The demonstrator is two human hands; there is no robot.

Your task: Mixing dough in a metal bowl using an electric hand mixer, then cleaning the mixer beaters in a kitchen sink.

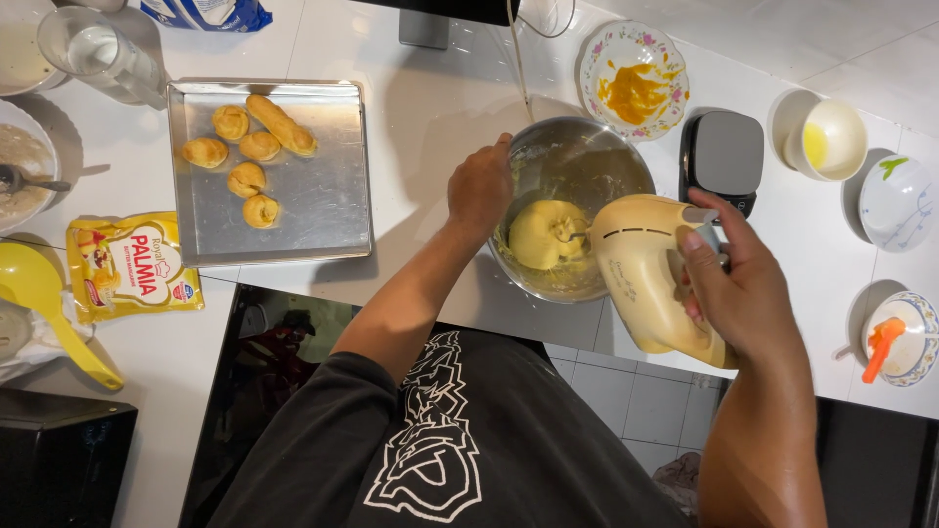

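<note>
My left hand [479, 188] grips the left rim of a steel mixing bowl [599, 149] on the white counter. A ball of pale yellow dough [541, 233] sits in the bowl, and the beaters [572, 235] of a cream-coloured electric hand mixer [648, 274] are pushed into it. My right hand [738, 284] is wrapped around the mixer's handle at the bowl's right side. The mixer's cord [518, 59] runs up and away over the counter.
A metal baking tray [323, 196] with several baked pastries [249, 147] lies to the left. A yellow margarine pouch [132, 266], yellow ladle [39, 293], kitchen scale [724, 152], a floral plate with orange smears [634, 78] and small bowls [831, 137] stand around.
</note>
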